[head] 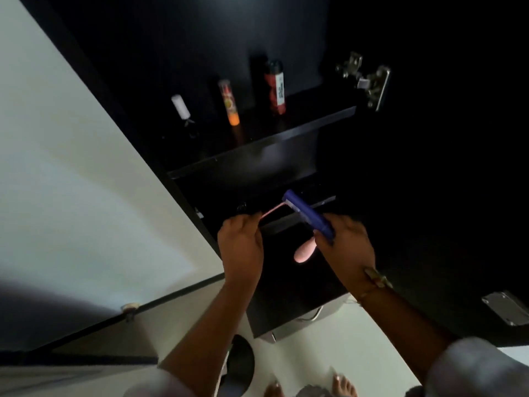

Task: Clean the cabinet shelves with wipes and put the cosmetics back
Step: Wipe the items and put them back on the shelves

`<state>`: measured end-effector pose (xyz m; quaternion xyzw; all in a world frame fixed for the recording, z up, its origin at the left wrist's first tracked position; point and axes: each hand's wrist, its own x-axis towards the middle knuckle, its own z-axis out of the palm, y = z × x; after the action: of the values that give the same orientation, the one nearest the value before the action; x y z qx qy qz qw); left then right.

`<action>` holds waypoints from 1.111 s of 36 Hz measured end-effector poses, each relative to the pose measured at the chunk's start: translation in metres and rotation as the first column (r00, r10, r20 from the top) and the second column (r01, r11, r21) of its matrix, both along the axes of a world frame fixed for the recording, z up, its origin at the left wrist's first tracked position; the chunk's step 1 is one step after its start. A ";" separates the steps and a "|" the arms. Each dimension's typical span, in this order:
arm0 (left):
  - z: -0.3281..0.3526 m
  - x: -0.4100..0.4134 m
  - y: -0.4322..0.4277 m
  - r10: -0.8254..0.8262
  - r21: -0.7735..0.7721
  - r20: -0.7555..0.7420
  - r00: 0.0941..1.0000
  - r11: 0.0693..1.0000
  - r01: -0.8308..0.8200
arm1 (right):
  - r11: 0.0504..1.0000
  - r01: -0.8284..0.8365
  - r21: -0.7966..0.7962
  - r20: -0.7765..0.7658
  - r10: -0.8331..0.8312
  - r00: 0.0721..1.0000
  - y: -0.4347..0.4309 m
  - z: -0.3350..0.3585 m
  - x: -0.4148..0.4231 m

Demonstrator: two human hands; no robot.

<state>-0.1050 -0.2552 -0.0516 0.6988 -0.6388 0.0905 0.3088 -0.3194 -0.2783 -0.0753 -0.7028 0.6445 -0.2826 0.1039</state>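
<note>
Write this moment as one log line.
left hand: pinches pink strip | right hand: grips blue tube | shelf: red can, orange tube, white bottle

The blue tube (306, 214) is hidden at its lower end within the right hand (347, 253); the pink strip (273, 210) is covered at one end by the left hand (242, 247). The label of the red bottle (274, 90) is blurred beyond reading.

A dark cabinet shelf (266, 144) carries three upright containers in a row: a white bottle (181, 106), an orange tube (229, 102) and a red can (275, 86).
</note>
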 end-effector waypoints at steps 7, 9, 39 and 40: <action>0.008 0.020 -0.033 0.040 0.128 0.181 0.983 0.990 -0.064 | 0.991 -0.055 -0.124 -0.305 0.015 0.952 -0.060 0.020 0.020; 0.006 0.021 -0.037 0.049 0.171 0.212 0.976 0.981 -0.086 | 0.990 -0.074 -0.122 -0.358 0.025 0.933 -0.072 0.018 0.025; -0.053 0.047 -0.044 -0.008 0.300 0.195 0.981 0.953 -0.052 | 0.991 -0.100 0.090 -0.624 0.134 0.770 -0.133 0.022 0.045; -0.053 0.047 -0.044 -0.010 0.294 0.200 0.980 0.955 -0.050 | 0.989 -0.108 0.106 -0.614 0.150 0.775 -0.133 0.022 0.045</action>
<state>-0.0579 -0.2990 -0.1049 0.7311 -0.6658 0.0659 0.1337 -0.2744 -0.4111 -0.0536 -0.7952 0.6021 -0.0074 -0.0718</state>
